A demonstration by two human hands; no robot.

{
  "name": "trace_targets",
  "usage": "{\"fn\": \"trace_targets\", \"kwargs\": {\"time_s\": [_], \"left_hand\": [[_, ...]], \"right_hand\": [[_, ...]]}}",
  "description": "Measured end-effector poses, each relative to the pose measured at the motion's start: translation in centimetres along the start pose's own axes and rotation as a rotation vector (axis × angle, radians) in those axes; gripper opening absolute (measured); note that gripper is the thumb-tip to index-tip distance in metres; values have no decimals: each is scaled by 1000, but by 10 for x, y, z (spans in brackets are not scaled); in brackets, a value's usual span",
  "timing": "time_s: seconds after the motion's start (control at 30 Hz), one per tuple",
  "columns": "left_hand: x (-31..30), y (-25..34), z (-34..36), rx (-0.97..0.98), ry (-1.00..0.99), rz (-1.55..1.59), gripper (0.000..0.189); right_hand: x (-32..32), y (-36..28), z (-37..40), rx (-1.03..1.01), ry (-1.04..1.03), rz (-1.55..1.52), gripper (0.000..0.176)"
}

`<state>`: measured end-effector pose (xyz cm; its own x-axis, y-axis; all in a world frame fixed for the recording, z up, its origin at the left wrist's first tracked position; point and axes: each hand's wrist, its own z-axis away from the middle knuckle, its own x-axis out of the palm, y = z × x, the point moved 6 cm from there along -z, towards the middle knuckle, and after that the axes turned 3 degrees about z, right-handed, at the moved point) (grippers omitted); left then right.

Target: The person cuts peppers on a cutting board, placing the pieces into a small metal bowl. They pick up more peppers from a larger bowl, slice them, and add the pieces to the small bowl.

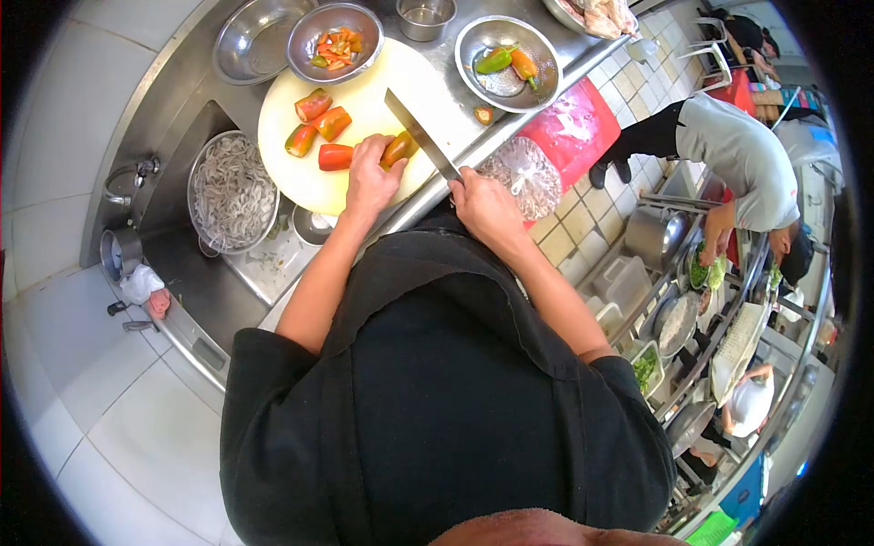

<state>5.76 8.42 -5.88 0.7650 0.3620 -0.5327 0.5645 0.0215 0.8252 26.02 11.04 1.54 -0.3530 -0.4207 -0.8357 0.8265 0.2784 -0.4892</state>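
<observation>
Presently, the right hand (488, 207) is closed around the handle of a knife (414, 126). The left hand (373, 175) has its fingers clamped on a green-and-orange pepper (401, 148), toward the right edge of the round yellow cutting board (410, 77). The blade lies close by this pepper; contact cannot be determined. A red pepper piece (335, 157) lies just beside the left hand; three red-orange pieces (332, 121) sit farther toward the left edge. Off that edge, a metal basin (192, 202) holds pale strips (235, 196). At the far edge, a steel bowl (367, 32) contains chopped pepper (337, 45). Well apart, a co-worker (742, 150) bends forward.
</observation>
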Motion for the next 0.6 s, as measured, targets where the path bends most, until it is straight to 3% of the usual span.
{"fn": "trace_targets", "kwargs": {"time_s": [0.4, 0.53, 0.6], "left_hand": [[-4, 6, 8, 59, 47, -58, 41], [-33, 16, 14, 193, 108, -392, 45], [-40, 1, 3, 158, 112, -444, 47]], "right_hand": [[15, 17, 14, 33, -50, 114, 24], [16, 19, 3, 22, -69, 25, 25], [9, 20, 2, 18, -54, -21, 26]]}}
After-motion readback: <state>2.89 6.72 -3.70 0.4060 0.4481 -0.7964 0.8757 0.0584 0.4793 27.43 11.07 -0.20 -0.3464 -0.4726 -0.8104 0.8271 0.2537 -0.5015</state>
